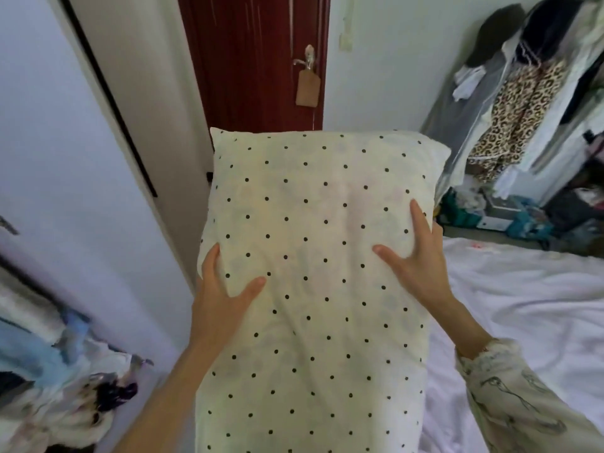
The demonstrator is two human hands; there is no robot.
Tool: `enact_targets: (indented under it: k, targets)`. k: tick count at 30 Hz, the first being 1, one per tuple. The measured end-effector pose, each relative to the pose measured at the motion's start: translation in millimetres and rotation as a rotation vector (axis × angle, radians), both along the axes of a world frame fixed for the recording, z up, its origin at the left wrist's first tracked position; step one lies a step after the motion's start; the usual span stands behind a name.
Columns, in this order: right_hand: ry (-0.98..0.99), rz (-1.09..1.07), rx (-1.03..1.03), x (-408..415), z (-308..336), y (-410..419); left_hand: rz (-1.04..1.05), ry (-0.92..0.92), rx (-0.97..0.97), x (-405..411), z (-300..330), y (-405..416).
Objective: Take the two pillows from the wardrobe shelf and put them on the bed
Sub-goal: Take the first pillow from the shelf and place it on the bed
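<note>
A cream pillow with black dots (313,223) is held up lengthwise in front of me, filling the middle of the view. My left hand (222,289) grips its left edge, thumb on the top face and the other fingers hidden behind it. My right hand (415,256) holds its right edge, thumb and forefinger spread on the top face and the other fingers wrapped round the side. The bed (523,305), covered in a rumpled white sheet, lies to the right, under the pillow's right side. Only one pillow is in view.
A white wardrobe door (65,158) stands at the left, with folded clothes (65,371) on a shelf at the lower left. A dark red room door (255,60) is straight ahead. A rack of hanging clothes (529,93) and floor clutter fill the far right.
</note>
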State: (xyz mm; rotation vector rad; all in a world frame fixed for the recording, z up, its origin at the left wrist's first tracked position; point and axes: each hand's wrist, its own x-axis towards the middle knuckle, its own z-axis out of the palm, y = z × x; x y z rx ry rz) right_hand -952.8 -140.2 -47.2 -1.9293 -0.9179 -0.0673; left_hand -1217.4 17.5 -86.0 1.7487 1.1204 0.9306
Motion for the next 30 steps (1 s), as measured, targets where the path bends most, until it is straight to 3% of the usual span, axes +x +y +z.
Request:
enact_targets:
  k: [8,21,30]
  targets:
    - [-0.016,-0.124,-0.017,81,4,34,-0.141,-0.095,-0.045,110,2,63]
    - [-0.018,-0.322,0.058,230,19,214,-0.304,-0.079,0.093,309,22,294]
    - [-0.025,-0.416,0.061,346,26,299,-0.413,-0.072,0.099,443,33,394]
